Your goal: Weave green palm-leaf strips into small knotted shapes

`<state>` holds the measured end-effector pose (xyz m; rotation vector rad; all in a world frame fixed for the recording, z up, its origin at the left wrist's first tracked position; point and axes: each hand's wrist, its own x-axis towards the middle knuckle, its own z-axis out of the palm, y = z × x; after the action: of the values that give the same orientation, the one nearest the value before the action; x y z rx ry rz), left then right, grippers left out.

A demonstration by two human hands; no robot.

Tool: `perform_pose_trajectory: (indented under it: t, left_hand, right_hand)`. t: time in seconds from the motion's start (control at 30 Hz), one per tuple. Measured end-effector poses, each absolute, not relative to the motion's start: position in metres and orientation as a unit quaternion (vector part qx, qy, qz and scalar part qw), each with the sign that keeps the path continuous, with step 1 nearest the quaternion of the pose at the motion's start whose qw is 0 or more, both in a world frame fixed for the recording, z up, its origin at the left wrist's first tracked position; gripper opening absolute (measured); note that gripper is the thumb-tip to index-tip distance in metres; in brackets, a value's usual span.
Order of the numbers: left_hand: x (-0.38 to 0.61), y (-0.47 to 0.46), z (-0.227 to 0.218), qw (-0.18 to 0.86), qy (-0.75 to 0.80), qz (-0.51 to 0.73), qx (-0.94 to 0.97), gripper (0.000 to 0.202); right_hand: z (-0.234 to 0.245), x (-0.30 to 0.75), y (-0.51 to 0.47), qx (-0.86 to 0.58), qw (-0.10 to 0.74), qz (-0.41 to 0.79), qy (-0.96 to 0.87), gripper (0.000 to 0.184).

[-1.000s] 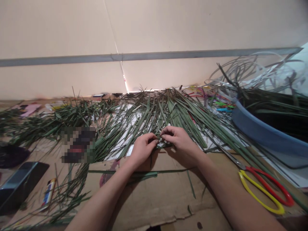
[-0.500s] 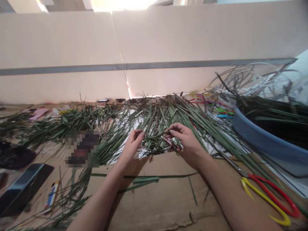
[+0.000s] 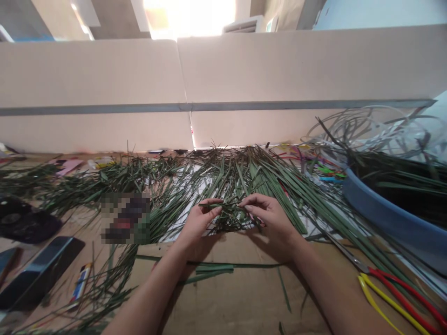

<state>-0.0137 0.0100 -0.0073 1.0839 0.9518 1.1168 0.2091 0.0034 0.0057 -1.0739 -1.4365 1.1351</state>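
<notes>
Green and narrow, a thin leaf strip (image 3: 220,204) is being held level between both hands above a small tangled clump of green leaf strips (image 3: 228,221), just past the far edge of a brown cardboard sheet (image 3: 244,298). The left hand (image 3: 199,223) is pinching the strip's left end, thumb and forefinger closing narrowly on it. The right hand (image 3: 270,221) is pinching the other end in the same tight way, its remaining fingers curling over the clump. The two hands are sitting close together, fingertips nearly meeting.

From the clump, at twelve o'clock, a wide spread of long green palm-like leaves (image 3: 244,177) is fanning out toward a beige partition wall (image 3: 279,79). At six o'clock from the hands, a few loose cut green strips (image 3: 213,269) are lying flat on the cardboard. At four o'clock, a pair of scissors with red and yellow handles (image 3: 394,298) is resting near the right forearm. At three o'clock, a blue plastic tub (image 3: 387,214) is holding dark leaves, with pale curling strips (image 3: 377,125) looping above it. At nine o'clock, more scattered green leaves (image 3: 80,184) are covering the tabletop. At eight o'clock, a dark flat phone-like slab (image 3: 42,270) is lying well apart from the hands, with a small tube with a blue and yellow label (image 3: 81,280) just beside it.
</notes>
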Motion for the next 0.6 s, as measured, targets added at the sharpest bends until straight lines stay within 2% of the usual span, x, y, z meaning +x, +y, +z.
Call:
perform_pose_trajectory:
  t: [0.23, 0.6]
  left_hand:
    - [-0.0163, 0.0096, -0.0080, 0.609, 0.418, 0.499, 0.453, 0.038]
    - [-0.0147, 0.0086, -0.0079, 0.641, 0.405, 0.494, 0.425, 0.036]
  right_hand:
    - [0.0025, 0.2156, 0.0099, -0.472, 0.566, 0.372, -0.565, 0.017]
    - [0.0037, 0.2135, 0.0100, -0.447, 0.523, 0.332, -0.645, 0.019]
